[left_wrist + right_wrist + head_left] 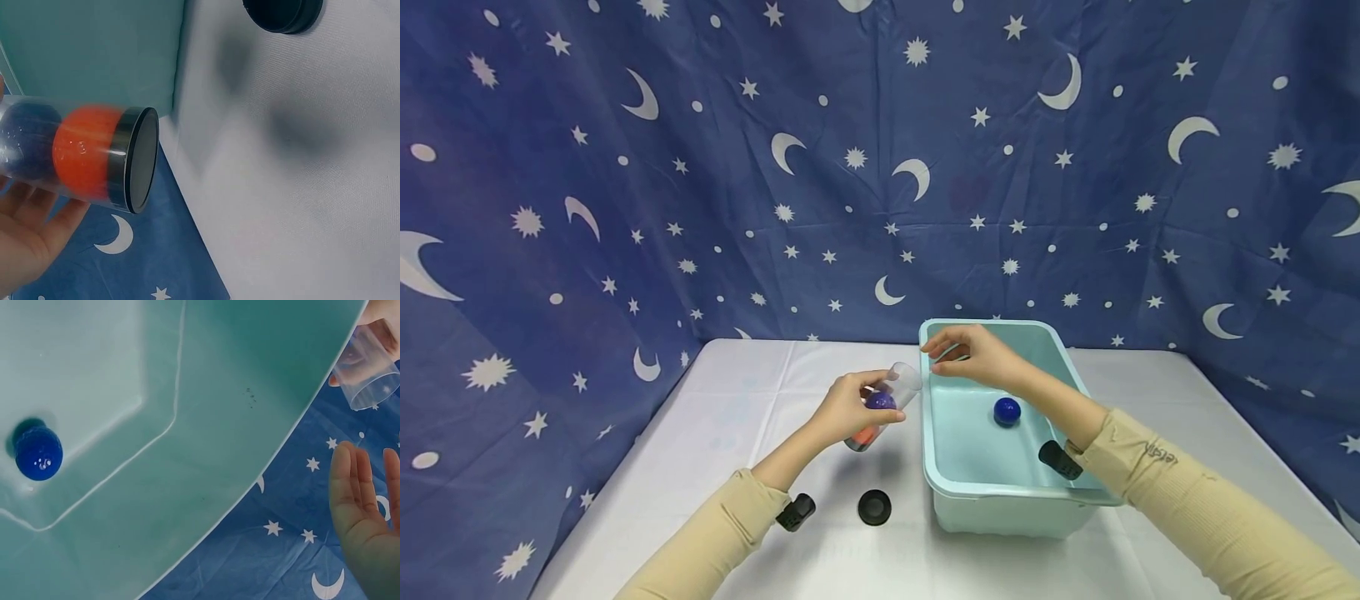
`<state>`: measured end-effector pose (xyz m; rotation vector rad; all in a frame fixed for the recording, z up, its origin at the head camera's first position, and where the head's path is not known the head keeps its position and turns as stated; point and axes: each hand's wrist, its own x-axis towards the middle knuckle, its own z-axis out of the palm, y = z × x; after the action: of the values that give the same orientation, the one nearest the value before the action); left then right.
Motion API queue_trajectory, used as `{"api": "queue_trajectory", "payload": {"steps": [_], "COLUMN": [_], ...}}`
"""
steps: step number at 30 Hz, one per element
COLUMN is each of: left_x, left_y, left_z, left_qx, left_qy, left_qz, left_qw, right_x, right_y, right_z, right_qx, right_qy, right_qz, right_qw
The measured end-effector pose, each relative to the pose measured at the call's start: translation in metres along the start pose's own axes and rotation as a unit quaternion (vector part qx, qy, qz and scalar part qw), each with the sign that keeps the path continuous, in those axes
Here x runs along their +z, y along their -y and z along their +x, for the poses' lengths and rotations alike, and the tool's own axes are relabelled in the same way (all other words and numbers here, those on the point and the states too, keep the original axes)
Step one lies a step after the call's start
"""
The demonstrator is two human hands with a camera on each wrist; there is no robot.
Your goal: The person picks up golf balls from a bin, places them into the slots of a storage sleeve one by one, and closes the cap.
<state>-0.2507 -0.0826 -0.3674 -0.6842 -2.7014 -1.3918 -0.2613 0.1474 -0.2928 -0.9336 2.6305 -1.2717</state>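
Observation:
My left hand (842, 410) grips a clear plastic tube (906, 381), tilted with its mouth up toward the right. Inside the tube an orange ball (87, 152) rests at the black-capped bottom (142, 161), and a dark blue-purple ball (26, 140) sits against it. Above the left rim of a pale turquoise tub (928, 433) hovers my right hand (976, 357), fingers loosely bent and holding nothing, close to the tube's mouth. One blue ball (1007, 412) lies on the tub's floor. In the right wrist view the tube's open mouth (375, 390) shows beyond the fingers.
A round black lid (875, 507) lies on the white-covered table (820, 554), left of the tub. Black wrist cameras (796, 512) are strapped at both sleeves. Behind the table hangs a blue curtain (850, 208) with moons and stars.

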Motion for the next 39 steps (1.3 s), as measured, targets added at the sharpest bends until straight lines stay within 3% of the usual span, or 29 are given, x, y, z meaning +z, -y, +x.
{"api": "queue_trajectory", "payload": {"steps": [6, 12, 24, 39], "left_x": [-0.002, -0.003, -0.005, -0.008], "left_y": [0.0, 0.002, 0.012, 0.016], "left_z": [-0.001, -0.003, -0.004, -0.008], "left_qx": [-0.005, -0.014, 0.001, -0.004], "left_qy": [-0.001, -0.003, -0.015, -0.023], "left_qz": [-0.002, -0.005, -0.007, -0.004], "left_qw": [1.0, 0.9999, 0.9999, 0.9997], "right_x": [-0.002, -0.003, -0.004, -0.011], "right_y": [-0.005, -0.009, -0.02, -0.051], "right_z": [0.002, 0.003, 0.007, 0.011], "right_qx": [-0.013, 0.002, 0.008, 0.055], "right_qy": [0.002, 0.002, -0.016, -0.019], "right_qz": [-0.013, -0.044, -0.121, -0.156], "right_qw": [0.9998, 0.999, 0.9925, 0.986]}}
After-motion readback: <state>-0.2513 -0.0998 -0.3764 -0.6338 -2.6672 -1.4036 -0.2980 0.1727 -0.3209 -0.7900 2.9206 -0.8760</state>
